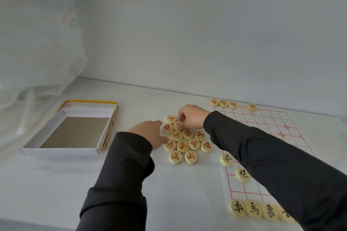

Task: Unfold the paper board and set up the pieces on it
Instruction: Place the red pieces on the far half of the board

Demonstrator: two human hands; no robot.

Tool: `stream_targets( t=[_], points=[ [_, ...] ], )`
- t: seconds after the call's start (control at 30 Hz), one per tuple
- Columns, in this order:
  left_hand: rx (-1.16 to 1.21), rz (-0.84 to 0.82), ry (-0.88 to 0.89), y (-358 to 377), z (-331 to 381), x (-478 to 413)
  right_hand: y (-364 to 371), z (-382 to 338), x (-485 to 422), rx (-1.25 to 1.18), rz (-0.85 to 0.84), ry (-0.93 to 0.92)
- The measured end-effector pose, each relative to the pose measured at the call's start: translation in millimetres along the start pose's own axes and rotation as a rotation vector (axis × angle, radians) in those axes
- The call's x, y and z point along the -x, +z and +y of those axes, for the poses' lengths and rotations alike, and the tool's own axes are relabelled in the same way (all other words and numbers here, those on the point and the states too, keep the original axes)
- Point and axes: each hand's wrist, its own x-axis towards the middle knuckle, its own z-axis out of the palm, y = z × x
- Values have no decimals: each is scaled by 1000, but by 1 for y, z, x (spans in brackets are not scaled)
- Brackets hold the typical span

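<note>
While the right hand (189, 118) pinches a piece (178, 125), a box (62, 151) lies apart.

We find bare table (131, 174) left of the cluster of red pieces (185, 145), up to the box tray (62, 150), and nearer us too. At its far-left corner the left hand (150, 133) and the right hand (191, 118), pinching a red piece (178, 125), crowd in, and the paper board (272, 124) lies just right of it

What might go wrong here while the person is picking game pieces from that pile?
The right hand pinches a round wooden red-lettered piece packed tight in the cluster; lifting may scatter neighbours. The dark right sleeve crosses over the thin red-gridded paper board and could sweep its black-lettered pieces out of place.
</note>
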Motion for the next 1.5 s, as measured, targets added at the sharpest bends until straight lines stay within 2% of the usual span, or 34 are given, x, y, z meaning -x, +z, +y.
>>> stream_targets(
  t=[0.17,0.3,0.5,0.67,0.8,0.97,1.3,1.5],
  points=[
    [-11,112,12,3,9,-4,2,-1,1,-89,21,1],
    [-26,251,36,6,15,-7,-1,14,5,-263,99,8],
    [29,374,215,18,45,-18,-17,78,27,-642,325,174],
    [95,421,296,26,62,-27,-40,144,48,-799,507,399],
    [145,492,376,29,72,-30,-53,181,53,-762,634,519],
    [129,527,452,33,75,-32,-57,186,41,-675,704,577],
    [147,581,473,32,76,-33,-55,182,11,-537,650,664],
    [160,592,480,31,75,-33,-53,187,14,-407,669,626]
  ],
)
